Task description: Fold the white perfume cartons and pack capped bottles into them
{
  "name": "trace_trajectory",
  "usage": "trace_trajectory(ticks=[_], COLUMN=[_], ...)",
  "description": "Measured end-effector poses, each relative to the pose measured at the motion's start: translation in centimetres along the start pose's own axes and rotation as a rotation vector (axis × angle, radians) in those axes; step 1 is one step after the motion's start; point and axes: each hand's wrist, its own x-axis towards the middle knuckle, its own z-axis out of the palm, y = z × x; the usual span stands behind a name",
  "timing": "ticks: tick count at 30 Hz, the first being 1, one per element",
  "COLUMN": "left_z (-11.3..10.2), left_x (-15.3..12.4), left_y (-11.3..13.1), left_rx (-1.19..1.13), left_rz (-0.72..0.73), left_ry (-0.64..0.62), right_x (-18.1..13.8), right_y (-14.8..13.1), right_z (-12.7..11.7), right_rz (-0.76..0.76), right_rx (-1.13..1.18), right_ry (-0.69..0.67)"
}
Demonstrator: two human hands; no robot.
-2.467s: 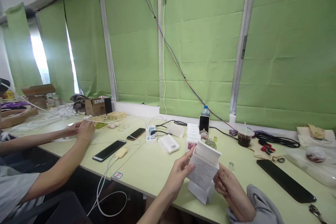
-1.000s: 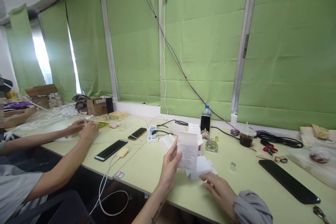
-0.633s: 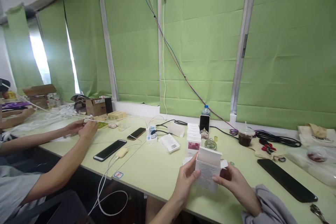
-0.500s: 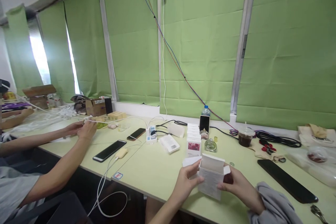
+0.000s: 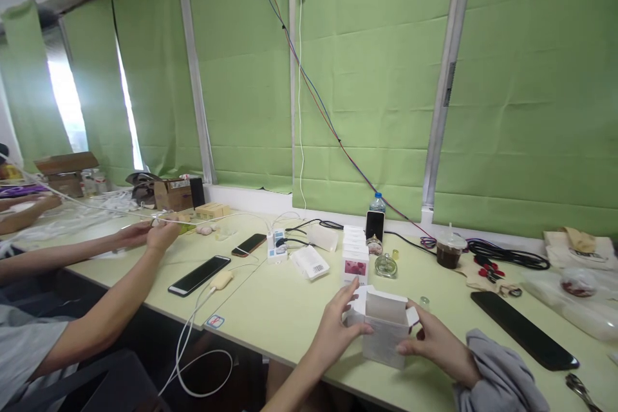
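A small white carton (image 5: 383,325) with its top flaps open is gripped between both my hands just above the pale green table (image 5: 290,309). My left hand (image 5: 338,325) closes on its left side, thumb on the front. My right hand (image 5: 432,341), in a grey sleeve, closes on its right side. Behind it stands a row of white cartons (image 5: 356,254), the nearest with a pink picture. A round glass bottle (image 5: 385,265) and a small clear cap (image 5: 424,301) sit just beyond.
A co-worker's arms (image 5: 120,257) reach over the table at left. Phones (image 5: 199,275) (image 5: 524,329), a power strip (image 5: 278,246) with cables, a water bottle (image 5: 377,205), an iced drink cup (image 5: 449,251), red pliers (image 5: 488,268) and cardboard boxes (image 5: 171,194) lie around.
My right hand left the table and joined my left on the carton. Together they turned it flaps-up and lowered it toward the table.
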Motion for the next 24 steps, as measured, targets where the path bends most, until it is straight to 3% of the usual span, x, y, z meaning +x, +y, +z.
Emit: trace_trajectory(ticks=[7,13,18,24], left_z=[1.0,1.3,1.5,1.3], left_x=[-0.8,-1.1,-1.0,-1.1], left_y=[-0.6,-0.2,-0.7,-0.4], left_rx=[-0.011,0.041,-0.036,-0.030], left_rz=[0.186,0.146,0.128,0.130], left_ry=[0.016,-0.079,-0.021,-0.082], right_x=[-0.8,-1.2,-1.1,-1.3], right_y=[-1.1,-2.8,-3.2,-3.6], right_z=[-1.3,-2.0,-1.6,-1.8], right_rz=[-0.051,-0.213,-0.248,-0.277], right_rx=[-0.135,-0.194,-0.195,-0.304], right_ry=[0.174,0.040,0.207,0.112])
